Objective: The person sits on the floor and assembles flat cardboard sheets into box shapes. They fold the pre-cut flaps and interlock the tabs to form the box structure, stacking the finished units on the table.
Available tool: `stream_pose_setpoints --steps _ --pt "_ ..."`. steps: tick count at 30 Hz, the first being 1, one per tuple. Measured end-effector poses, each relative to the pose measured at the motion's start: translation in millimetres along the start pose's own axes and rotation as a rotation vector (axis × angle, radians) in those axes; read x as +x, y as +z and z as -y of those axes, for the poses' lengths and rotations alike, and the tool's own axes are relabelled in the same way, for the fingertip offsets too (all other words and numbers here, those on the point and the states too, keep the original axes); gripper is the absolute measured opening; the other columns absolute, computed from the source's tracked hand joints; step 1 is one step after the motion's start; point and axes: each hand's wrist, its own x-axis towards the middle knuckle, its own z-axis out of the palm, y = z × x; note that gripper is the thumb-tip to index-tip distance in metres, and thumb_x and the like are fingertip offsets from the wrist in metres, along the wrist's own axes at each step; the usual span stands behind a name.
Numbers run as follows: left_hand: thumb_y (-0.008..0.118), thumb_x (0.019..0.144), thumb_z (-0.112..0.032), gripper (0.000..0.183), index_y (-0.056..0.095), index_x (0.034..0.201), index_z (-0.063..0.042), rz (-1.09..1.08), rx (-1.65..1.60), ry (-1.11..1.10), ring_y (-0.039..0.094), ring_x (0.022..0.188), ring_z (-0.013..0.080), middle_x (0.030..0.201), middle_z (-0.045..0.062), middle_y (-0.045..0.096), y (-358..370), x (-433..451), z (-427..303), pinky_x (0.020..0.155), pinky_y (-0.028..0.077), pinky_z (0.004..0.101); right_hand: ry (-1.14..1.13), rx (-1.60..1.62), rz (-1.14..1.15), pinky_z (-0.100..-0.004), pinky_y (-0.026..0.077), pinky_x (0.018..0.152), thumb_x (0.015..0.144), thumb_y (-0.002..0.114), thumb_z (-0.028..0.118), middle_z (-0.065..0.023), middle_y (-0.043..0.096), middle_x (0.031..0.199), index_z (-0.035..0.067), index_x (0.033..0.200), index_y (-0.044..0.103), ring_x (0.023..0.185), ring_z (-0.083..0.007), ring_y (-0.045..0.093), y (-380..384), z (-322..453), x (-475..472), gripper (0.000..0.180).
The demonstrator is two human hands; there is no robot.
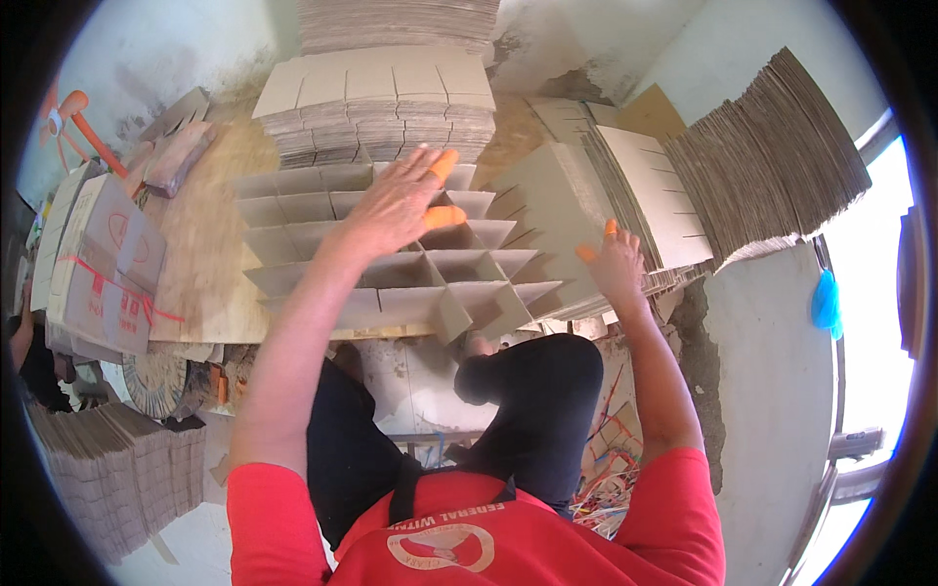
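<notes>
A cardboard divider grid (396, 271) of interlocked slotted strips lies on the wooden table before me, its near corner jutting past the front edge. My left hand (403, 201) is spread above the grid's far middle part, with orange finger cots on the thumb and a finger. Whether it touches the strips I cannot tell. To the right, my right hand (618, 265) hovers by a leaning stack of slotted cardboard sheets (648, 194), thumb and fingers apart, nothing held. It too wears orange finger cots.
Behind the grid stands a pile of slotted cardboard strips (381, 80). More cardboard (769, 161) is stacked at the far right. On the left are a taped carton (110, 256) and an orange fan (69, 117). Part of another person (37, 359) shows at the left rim.
</notes>
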Motion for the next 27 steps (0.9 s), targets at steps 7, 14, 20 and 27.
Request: stream_pose_setpoints --steps 7,14,20,27 --pt "0.048 0.090 -0.053 0.077 0.027 0.144 -0.003 0.215 0.069 -0.048 0.025 0.139 0.0336 0.147 0.019 0.032 32 11 -8 0.113 0.024 0.0429 -0.134 0.029 -0.098 -0.0462 0.042 0.087 0.066 0.080 0.033 -0.0135 0.056 0.112 0.003 0.113 0.056 0.111 -0.0307 0.049 14 -4 4 0.061" --pt "0.058 0.092 -0.028 0.053 0.044 0.138 -0.006 -0.266 -0.495 -0.150 0.045 0.128 0.0227 0.138 0.013 0.049 -27 -27 -11 0.104 0.036 0.0338 -0.099 0.250 -0.253 -0.0442 0.046 0.075 0.068 0.080 0.029 -0.0173 0.063 0.090 0.002 0.093 0.060 0.089 -0.0364 0.060 34 -34 21 0.042" --pt "0.063 0.090 -0.017 0.038 0.059 0.124 -0.002 -0.563 -0.524 -0.307 0.061 0.104 0.0166 0.111 0.011 0.066 -54 -117 10 0.089 0.046 0.0287 0.109 0.301 -0.065 -0.0445 0.047 0.074 0.077 0.072 0.038 -0.0211 0.065 0.088 0.003 0.087 0.066 0.088 -0.0360 0.063 5 -19 22 0.037" --pt "0.069 0.084 -0.011 0.038 0.062 0.119 -0.001 -0.703 -0.415 -0.456 0.063 0.098 0.0155 0.106 0.010 0.068 -64 -193 14 0.088 0.047 0.0274 0.007 0.586 -0.448 -0.0362 0.049 0.070 0.089 0.064 0.031 -0.0232 0.066 0.084 0.001 0.097 0.069 0.076 -0.0269 0.066 -50 -15 7 0.032"
